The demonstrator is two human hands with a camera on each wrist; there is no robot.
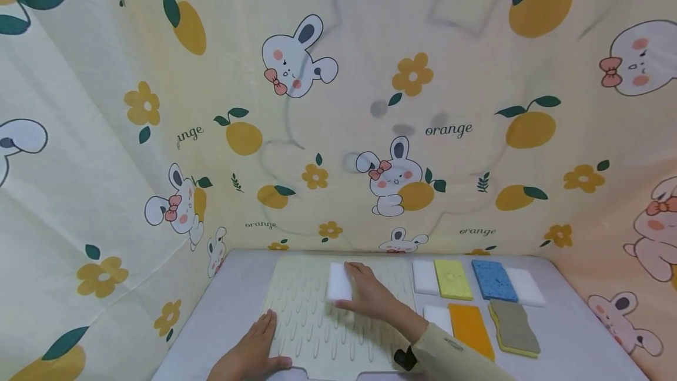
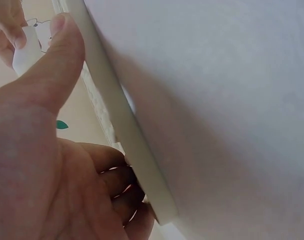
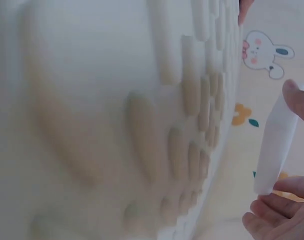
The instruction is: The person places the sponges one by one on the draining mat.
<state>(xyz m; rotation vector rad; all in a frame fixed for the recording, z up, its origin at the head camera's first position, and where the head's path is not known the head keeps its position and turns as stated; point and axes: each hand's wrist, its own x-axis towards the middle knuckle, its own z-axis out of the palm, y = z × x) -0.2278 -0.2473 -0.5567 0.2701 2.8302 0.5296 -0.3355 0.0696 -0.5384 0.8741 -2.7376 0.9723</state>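
Note:
A cream plastic washboard (image 1: 296,272) with raised oblong ridges lies flat on the table. My left hand (image 1: 250,343) rests at its lower left corner, fingers along the left edge and thumb by the near edge. In the left wrist view the thumb (image 2: 61,55) lies straight against the board's rim (image 2: 116,112). Over the upper middle of the board, my right hand (image 1: 372,293) holds a white sponge block (image 1: 337,282), pinched by opposite ends between thumb and fingers. The right wrist view shows this white block (image 3: 276,145) raised off the ridges.
To the right of the board lie several sponges: a yellow one (image 1: 453,280), a blue one (image 1: 494,280), an orange one (image 1: 471,329), a grey-and-yellow one (image 1: 514,327) and white blocks (image 1: 525,287). A patterned curtain (image 1: 338,110) encloses the table. Something black (image 1: 405,358) sits near the right forearm.

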